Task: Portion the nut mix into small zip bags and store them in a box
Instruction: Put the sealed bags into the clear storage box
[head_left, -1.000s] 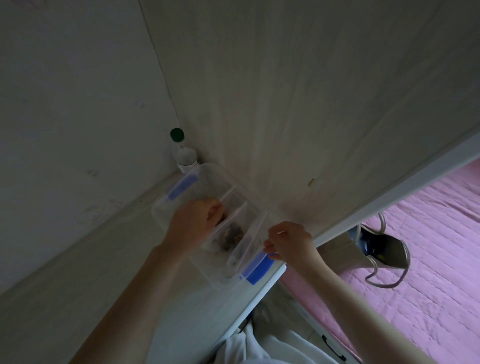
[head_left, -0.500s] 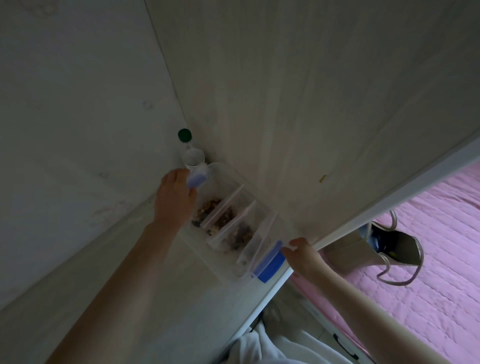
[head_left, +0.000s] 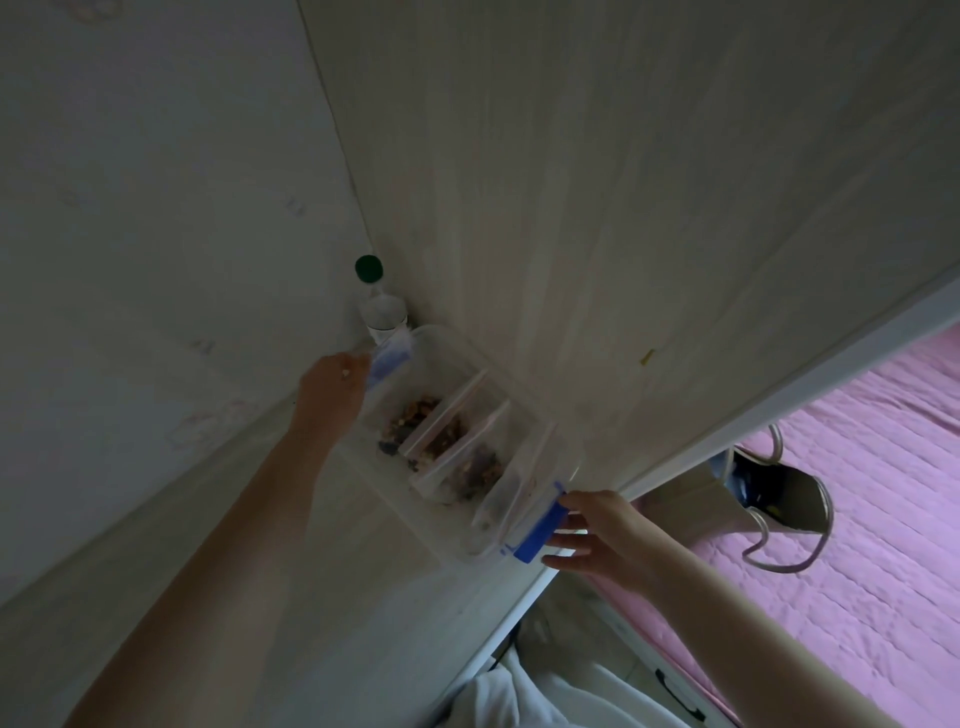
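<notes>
In a wall corner, a pale desk (head_left: 389, 623) carries the box (head_left: 447, 530), filled bags (head_left: 441, 441) standing inside. This looks like the storing step; next, probably, its 2 latches need pressing shut. The left hand (head_left: 332, 395) grips the far end. The right hand (head_left: 602, 535) touches the near latch (head_left: 537, 530), fingers straight. 1 second earlier, the left was among the bags.

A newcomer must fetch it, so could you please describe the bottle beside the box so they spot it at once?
Follow the pale desk to its far corner, where the wall meets the wood-grain panel. There, past the clear box, stands a clear bottle. Its green cap sets it apart from the box and the nut bags.
</notes>
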